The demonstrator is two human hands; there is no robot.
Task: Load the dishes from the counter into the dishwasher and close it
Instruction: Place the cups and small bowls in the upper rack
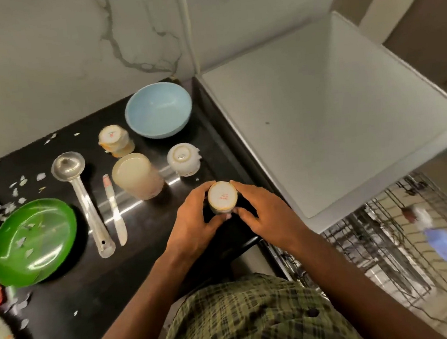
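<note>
Cup (222, 196): I saw it upturned near the front edge of the black bench (66, 307), held between both hands.
Left hand (195, 224): its fingers curled round the cup's left side.
Right hand (264, 211): its fingers curled round the right side.
Remaining dishes: blue bowl (158, 110), tumbler (137, 175), two more upturned cups, ladle (82, 193), knife (115, 209), green plate (32, 241).
Rack (383, 249): I saw it pulled out at lower right.
</note>
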